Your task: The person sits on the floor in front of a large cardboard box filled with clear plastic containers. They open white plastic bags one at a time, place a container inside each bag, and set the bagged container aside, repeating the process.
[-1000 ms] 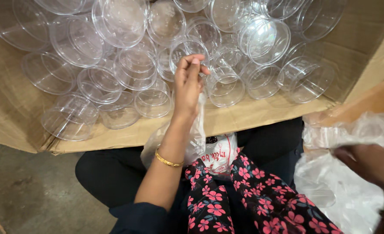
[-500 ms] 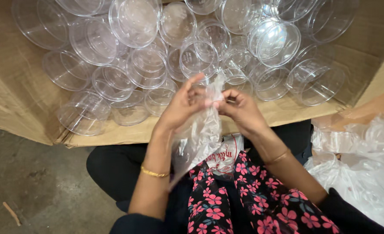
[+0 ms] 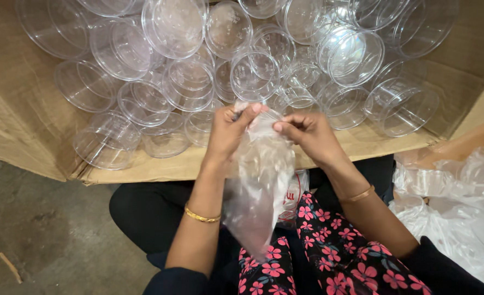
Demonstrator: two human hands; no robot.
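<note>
Both hands meet over the front edge of a wide cardboard box (image 3: 29, 125); the left hand (image 3: 228, 131) and the right hand (image 3: 307, 134) each pinch the top rim of a thin clear plastic bag (image 3: 258, 191), fingers (image 3: 247, 114) closed on the film at either side of its mouth; the bag hangs down from that grip between the forearms, over the person's lap, wrinkled and slack, and whether anything lies inside it cannot be told through the glare. The box lies open toward the person and is filled with loose clear plastic cups (image 3: 253, 74); they are round and shallow, tumbled at every angle, some mouth-up, some on their sides, several nested or overlapping, one large one (image 3: 173, 24) tilted near the back; the pile runs from the left wall to the right wall, and a few cups (image 3: 108, 142) rest right at the front lip, just beyond the hands. Each wrist carries a thin gold bangle (image 3: 201, 216); the lap below shows dark cloth with a pink flower print (image 3: 329, 257). To the right, beside the person's knee, sits a heap of crumpled clear plastic sheeting (image 3: 455, 213) with more cups dimly seen through it; grey concrete floor (image 3: 40, 240) shows at lower left.
</note>
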